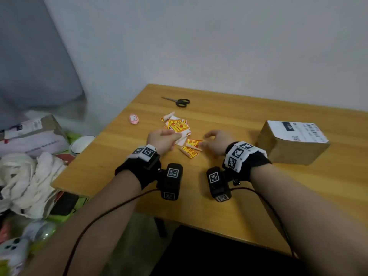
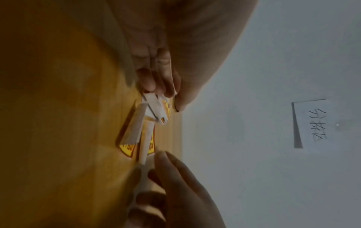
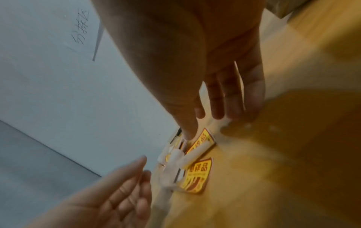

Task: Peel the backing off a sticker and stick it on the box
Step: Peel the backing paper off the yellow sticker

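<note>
Your left hand pinches a white piece of sticker paper between thumb and curled fingers, just above the bench. Your right hand hangs released, fingers straight and slightly spread, fingertips just over two curled yellow-and-red stickers lying between your hands; whether they touch one, you cannot tell. More stickers sit in a pile just beyond your left hand. The box stands to your right, well apart from the stickers, a white shipping label on its top. Bare wood lies between it and your right hand. Scissors rest near the far edge, a small pink item near the left edge.
</note>
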